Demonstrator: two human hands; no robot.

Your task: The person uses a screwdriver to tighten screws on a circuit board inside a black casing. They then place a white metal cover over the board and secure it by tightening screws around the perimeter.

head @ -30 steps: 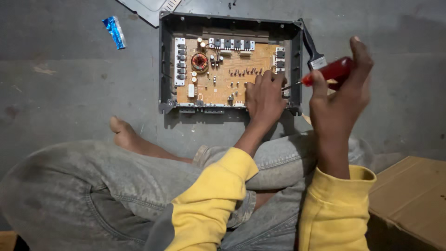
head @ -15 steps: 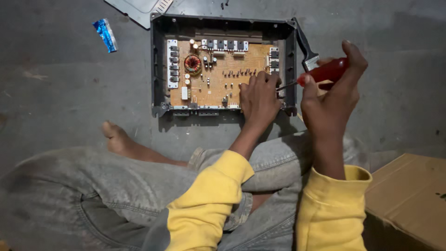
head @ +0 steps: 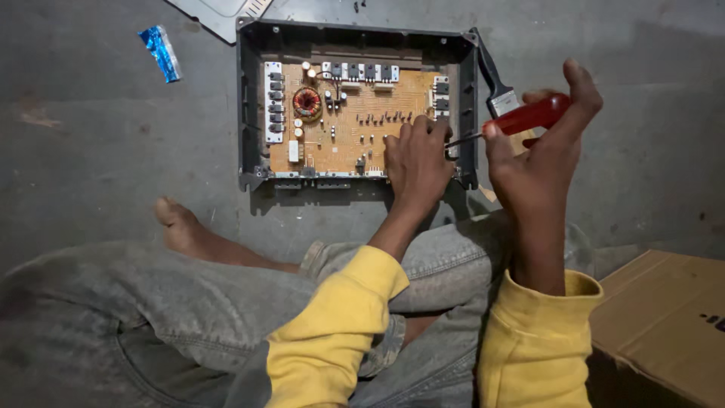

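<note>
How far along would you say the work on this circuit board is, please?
Done: the case lies open on the floor, its board bare. In hand: the right hand holds a red screwdriver, its tip at the board's right edge, where the left hand rests its fingers. Left: the board sits in the case, parts in place; a brush lies beside it. How many screws remain is hidden.

The floor (head: 98, 151) is bare grey concrete, scuffed and marked with pale stains and small specks. Lighting is dim and even, with a soft shadow along the upper right. A crumpled blue wrapper (head: 161, 53) lies on the floor at upper left. A pale flat panel (head: 219, 11) is cut by the top edge. A brown cardboard box (head: 668, 321) occupies the lower right corner.
</note>
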